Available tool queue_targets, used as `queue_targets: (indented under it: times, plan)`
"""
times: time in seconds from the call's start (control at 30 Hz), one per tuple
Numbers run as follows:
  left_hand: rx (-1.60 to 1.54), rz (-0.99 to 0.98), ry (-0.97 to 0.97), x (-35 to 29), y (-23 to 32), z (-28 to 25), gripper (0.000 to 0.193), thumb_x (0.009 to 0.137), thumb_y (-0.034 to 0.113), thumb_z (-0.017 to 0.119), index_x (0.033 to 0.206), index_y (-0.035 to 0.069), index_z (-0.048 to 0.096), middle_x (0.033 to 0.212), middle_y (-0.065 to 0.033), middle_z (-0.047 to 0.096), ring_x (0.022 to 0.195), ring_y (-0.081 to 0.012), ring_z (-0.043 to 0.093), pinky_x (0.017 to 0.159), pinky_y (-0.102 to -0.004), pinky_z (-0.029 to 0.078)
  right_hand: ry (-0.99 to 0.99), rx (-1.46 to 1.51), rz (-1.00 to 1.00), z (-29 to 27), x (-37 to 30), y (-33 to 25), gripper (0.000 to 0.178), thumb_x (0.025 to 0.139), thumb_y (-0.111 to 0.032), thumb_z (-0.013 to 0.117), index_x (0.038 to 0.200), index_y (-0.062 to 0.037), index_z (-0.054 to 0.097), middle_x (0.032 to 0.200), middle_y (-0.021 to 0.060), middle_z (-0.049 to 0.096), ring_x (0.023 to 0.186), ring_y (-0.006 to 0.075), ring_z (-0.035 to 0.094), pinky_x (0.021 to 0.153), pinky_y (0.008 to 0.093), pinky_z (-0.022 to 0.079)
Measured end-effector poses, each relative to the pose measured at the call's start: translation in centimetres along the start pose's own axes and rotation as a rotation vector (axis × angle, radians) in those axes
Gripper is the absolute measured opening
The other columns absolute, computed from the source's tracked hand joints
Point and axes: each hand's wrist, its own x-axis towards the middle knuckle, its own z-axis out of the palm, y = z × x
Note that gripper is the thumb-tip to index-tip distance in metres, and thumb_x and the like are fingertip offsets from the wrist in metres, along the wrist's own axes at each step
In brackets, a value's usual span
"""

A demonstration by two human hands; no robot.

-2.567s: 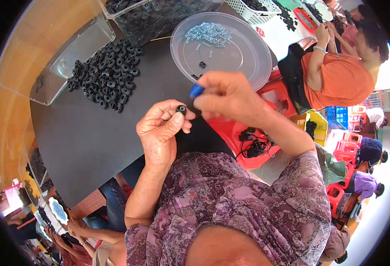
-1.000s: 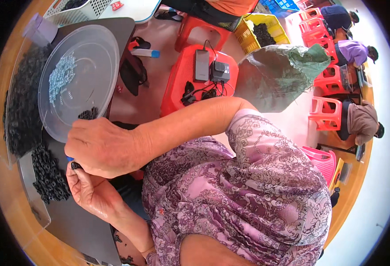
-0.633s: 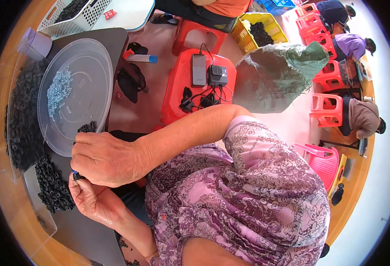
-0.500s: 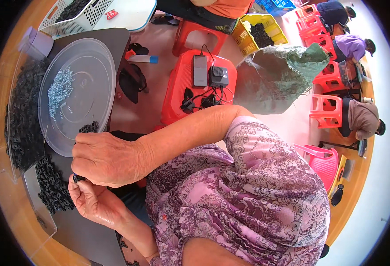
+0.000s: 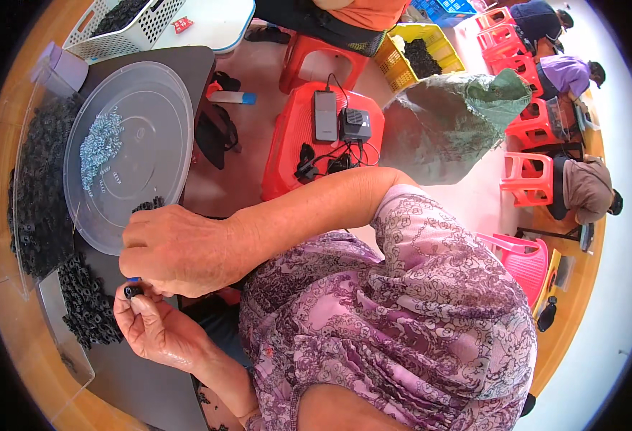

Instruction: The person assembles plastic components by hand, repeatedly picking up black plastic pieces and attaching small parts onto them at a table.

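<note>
A small-parts assembly workshop, heaped black parts and coiled springs at a dark tabletop, other people working in a row, red plastic stools, yellow crate

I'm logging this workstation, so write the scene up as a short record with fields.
Left hand: holds a small black part
Right hand: close over that part, its own grip hidden
Round tray: translucent; holds small coiled springs and, partly behind the right hand, some black pieces
Loose pile: black parts near the left hand
Table: dark top
Red stool: bears a grey device and cables
</note>
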Motion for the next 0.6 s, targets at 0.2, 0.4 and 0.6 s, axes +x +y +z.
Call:
queue_targets:
  times: [0.2, 0.4, 0.6]
  plan:
    - [-0.015, 0.002, -0.023, -0.2, 0.0, -0.4, 0.023, 0.084, 0.004, 0.059, 0.104, -0.006, 0.053, 0.094, -0.0113, 0.059, 0.081, -0.0158, 0.056, 0.073, -0.0253, 0.046, -0.007, 0.024, 0.020, 0.2, -0.2, 0.3, 0.019, 0.061, -0.012, 0.066, 0.066, -0.0058, 0.049, 0.068, 0.0101, 0.051, 0.067, 0.0305, 0.052, 0.054, 0.0412, 0.040]
    - [-0.047, -0.029, -0.052, -0.6, 0.0, 1.4, 0.019, 0.084, 0.002, 0.059, 0.101, -0.004, 0.055, 0.086, -0.0159, 0.062, 0.065, -0.0161, 0.058, 0.059, -0.0252, 0.048, -0.056, 0.210, 0.356, -2.9, 0.6, -0.3, 0.012, 0.068, -0.007, 0.061, 0.075, 0.0009, 0.055, 0.067, 0.0191, 0.056, 0.064, 0.0335, 0.058, 0.055, 0.0393, 0.045]
    - [-0.049, -0.054, -0.049, -0.9, -0.2, 0.4, 0.019, 0.083, 0.001, 0.061, 0.101, -0.005, 0.058, 0.083, -0.0111, 0.063, 0.065, -0.0117, 0.057, 0.059, -0.0219, 0.047, -0.142, 0.490, 0.612, -2.6, 1.0, -1.3, 0.010, 0.076, -0.002, 0.060, 0.085, 0.0035, 0.058, 0.067, 0.0020, 0.057, 0.064, 0.0041, 0.052, 0.055, 0.0219, 0.043]
